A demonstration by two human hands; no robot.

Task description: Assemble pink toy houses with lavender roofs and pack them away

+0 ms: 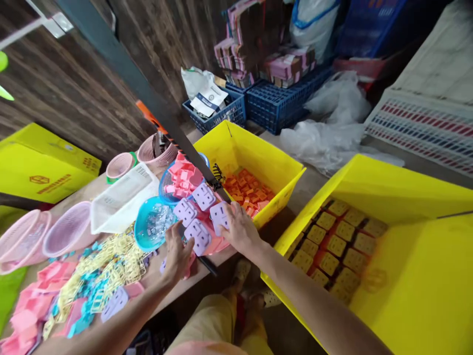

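Observation:
Several lavender socket covers with dark slots stand in a group at the table's front edge. My right hand grips the rightmost socket cover between thumb and fingers. To the left, my left hand is beside the nearest socket cover, its thumb and fingers apart; I cannot tell whether it touches the cover. Two more, an upper socket cover and a left socket cover, sit behind. Pink plastic parts lie beneath the group, partly hidden. A turquoise bowl of small clear pieces stands just beyond my left hand.
A yellow box with orange parts stands behind my right hand; another yellow box holding rows of cream covers is at right. A dark metal bar slants over the table. Cream, teal and pink parts cover the table's left.

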